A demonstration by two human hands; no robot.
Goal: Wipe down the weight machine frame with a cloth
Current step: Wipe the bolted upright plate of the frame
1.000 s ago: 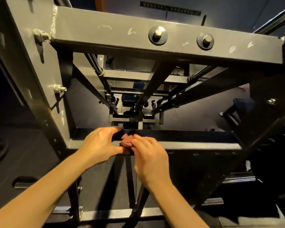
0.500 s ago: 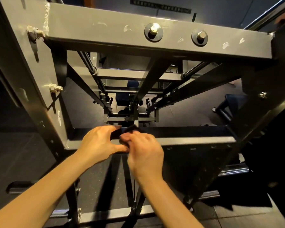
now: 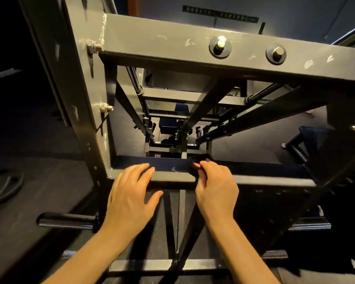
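The weight machine frame (image 3: 172, 46) is grey steel with bolted crossbars and fills the view. A lower crossbar (image 3: 172, 177) runs in front of me. My right hand (image 3: 215, 187) has its fingers curled round a small dark cloth (image 3: 195, 168), pressed onto the top of that crossbar. Most of the cloth is hidden under the fingers. My left hand (image 3: 131, 193) lies to the left with straight fingers, its fingertips resting on the same crossbar and holding nothing.
A thick upright post (image 3: 80, 99) with bolts stands at the left. A black handle peg (image 3: 66, 221) sticks out low left, and a weight plate (image 3: 4, 185) lies on the dark floor. More bars and a blue seat pad (image 3: 168, 121) sit inside the frame.
My left hand has let go of the cloth and drawn away to the left, fingers now flat on the crossbar. My right hand keeps the cloth alone. The camera moved closer and leftward.
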